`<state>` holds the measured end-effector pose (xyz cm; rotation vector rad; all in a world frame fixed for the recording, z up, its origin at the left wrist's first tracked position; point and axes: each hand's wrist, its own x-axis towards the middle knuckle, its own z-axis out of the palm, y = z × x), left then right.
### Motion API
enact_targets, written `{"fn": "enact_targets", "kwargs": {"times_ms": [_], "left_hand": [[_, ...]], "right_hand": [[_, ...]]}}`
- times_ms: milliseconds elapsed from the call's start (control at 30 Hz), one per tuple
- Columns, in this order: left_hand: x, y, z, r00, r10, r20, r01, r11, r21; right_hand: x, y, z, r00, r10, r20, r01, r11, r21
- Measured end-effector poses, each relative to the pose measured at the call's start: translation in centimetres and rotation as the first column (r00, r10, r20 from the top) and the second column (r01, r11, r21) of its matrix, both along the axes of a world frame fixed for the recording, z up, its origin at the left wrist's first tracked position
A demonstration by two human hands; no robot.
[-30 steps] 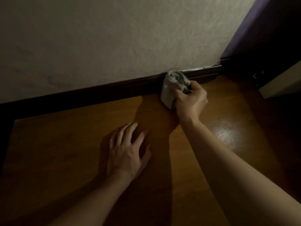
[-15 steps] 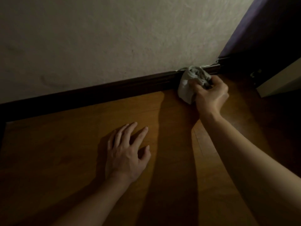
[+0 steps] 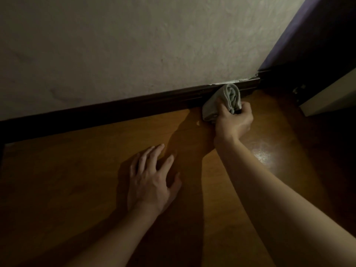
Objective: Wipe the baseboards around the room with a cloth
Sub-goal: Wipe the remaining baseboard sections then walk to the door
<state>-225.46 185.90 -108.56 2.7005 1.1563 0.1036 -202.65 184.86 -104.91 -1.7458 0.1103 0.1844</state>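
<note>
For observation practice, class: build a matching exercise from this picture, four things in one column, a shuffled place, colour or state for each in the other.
Things: 1 cloth; 2 left hand; 3 baseboard; 4 wall.
States: A pale, textured; B spread on the wooden floor; C bunched in the right hand; D dark strip at floor level.
Pairs: 1-C; 2-B; 3-D; 4-A.

cloth [image 3: 223, 102]: grey | baseboard [image 3: 115, 110]: dark brown | floor [image 3: 77, 180]: orange-brown
</note>
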Motion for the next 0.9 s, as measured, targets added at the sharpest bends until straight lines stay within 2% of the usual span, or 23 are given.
{"fn": "enact_targets", "kwargs": {"times_ms": [200,400,567,633,767,900], "left_hand": [[0.1,0.0,0.1,1.0,0.001,0.011,-0.001,1.0,-0.015],[-0.1,0.1,-0.1,0.999,-0.002,0.036,0.002,1.0,0.009],[-0.2,0.1,0.1,0.999,-0.007,0.032,0.007,1.0,-0.026],[-0.3,0.0,0.4,0.999,0.002,0.046,-0.002,1.0,-0.02],[-0.4,-0.2,0.5,0.998,0.006,0.068,-0.006,1.0,0.009],[-0.3,-0.1,0.5,0.997,0.014,0.079,-0.014,1.0,-0.003]], "right_hand": [[0.0,0.3,0.2,0.997,-0.079,-0.026,0.08,0.996,0.043],[-3.0,1.2,-0.1,0.997,0.077,-0.015,-0.077,0.997,0.024],[-2.7,1.8,0.2,0.995,-0.081,-0.065,0.087,0.992,0.094],[-4.7,2.6,0.3,0.997,-0.019,-0.076,0.025,0.997,0.078],[-9.3,4.1,0.0,0.973,0.218,-0.076,-0.21,0.973,0.098],[-9.8,4.3,-0.1,0.964,0.259,-0.064,-0.252,0.962,0.102]]}}
